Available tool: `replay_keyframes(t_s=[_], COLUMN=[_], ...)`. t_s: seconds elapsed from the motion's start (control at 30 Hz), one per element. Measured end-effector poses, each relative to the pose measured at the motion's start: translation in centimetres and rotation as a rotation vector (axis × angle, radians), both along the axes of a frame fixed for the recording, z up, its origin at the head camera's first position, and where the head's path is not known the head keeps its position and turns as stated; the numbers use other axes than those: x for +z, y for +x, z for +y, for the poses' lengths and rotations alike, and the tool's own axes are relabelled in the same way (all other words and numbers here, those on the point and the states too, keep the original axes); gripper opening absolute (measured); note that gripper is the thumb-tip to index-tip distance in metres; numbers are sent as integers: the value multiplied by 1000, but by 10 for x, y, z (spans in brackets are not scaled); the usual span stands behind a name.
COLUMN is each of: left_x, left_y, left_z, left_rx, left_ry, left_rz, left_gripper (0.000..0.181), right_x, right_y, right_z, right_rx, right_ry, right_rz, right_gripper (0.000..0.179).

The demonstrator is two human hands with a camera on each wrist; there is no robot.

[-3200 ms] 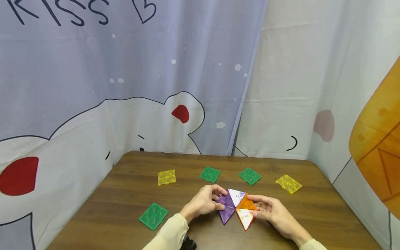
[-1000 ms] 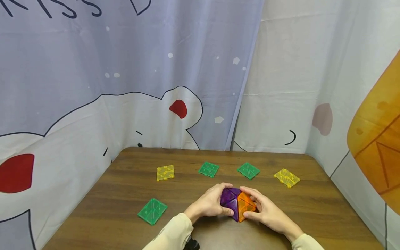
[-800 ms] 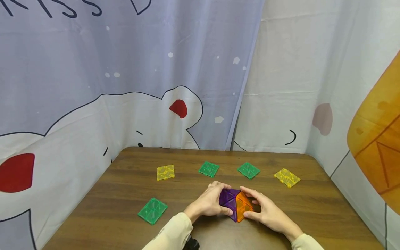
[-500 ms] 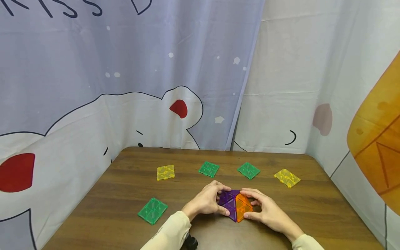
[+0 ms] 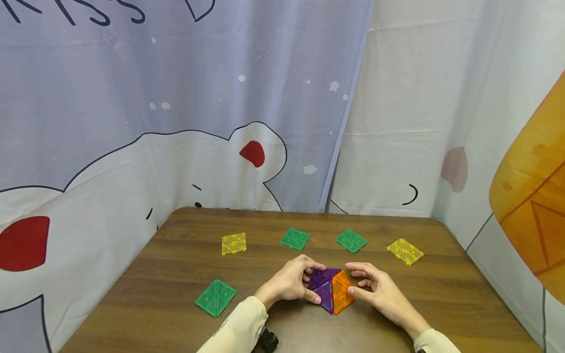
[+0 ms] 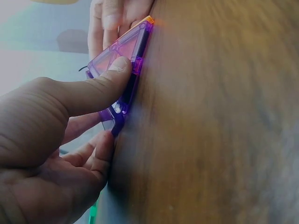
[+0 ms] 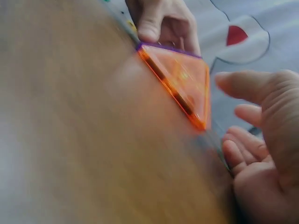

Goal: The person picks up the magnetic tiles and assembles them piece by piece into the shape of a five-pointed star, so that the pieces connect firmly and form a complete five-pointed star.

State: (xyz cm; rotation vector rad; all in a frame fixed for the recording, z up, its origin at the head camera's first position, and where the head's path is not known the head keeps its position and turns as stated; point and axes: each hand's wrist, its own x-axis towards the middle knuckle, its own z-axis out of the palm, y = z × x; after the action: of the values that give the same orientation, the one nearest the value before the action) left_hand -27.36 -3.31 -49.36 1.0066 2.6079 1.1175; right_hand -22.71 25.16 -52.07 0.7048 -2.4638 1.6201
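Purple and orange translucent triangular magnetic tiles stand joined edge to edge as a low, peaked shape on the table. My left hand holds its purple side, the thumb on a front tile and the fingers round behind. Beside the orange side is my right hand, its fingers loosely bent. In the right wrist view a gap shows between the right thumb and the orange tile. The back of the shape is hidden.
Yellow square tiles lie at the back left and back right of the wooden table. Two green tiles lie between them, and another green tile is at the left. A printed curtain hangs behind.
The tiles, earlier spread flat in a fan with a gap at the front, now stand joined as a peak. My right hand has just drawn off the orange side; the left keeps its hold.
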Motion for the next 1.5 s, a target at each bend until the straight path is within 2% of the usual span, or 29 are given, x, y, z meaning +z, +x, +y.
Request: replay_keyframes(t_s=[0.2,0.33,0.6,0.7,0.9,1.27,1.37,1.5], left_x=[1,0,-2,-3,-3,-4,-4,-4], left_y=[0,0,-1,-1,-1,-3,-4,-3], left_z=[0,-1,-1,-1,-2,-3,-3,-3], left_rx=[1,1,0,1,-1,-8,-12,-15], left_ry=[9,15,16,13,12,4,8,10], left_rz=[-1,-10,-10,-13,-21,-8,-10,-15], left_gripper=[78,77,78,78,78,77,76,76], right_x=[3,4,6,9,6,7,7,5], right_y=[-8,-16,-28,-28,-33,-34,-33,-32], right_z=[24,45,85,98,124,148,147,148], right_rx=[-164,-258,-511,-591,-728,-805,-788,-750], right_ry=[-115,-157,-156,-148,-109,-94,-24,147], right_rz=[33,66,157,176,166,95,78,56], right_gripper=[47,45,48,50,54,62,65,74])
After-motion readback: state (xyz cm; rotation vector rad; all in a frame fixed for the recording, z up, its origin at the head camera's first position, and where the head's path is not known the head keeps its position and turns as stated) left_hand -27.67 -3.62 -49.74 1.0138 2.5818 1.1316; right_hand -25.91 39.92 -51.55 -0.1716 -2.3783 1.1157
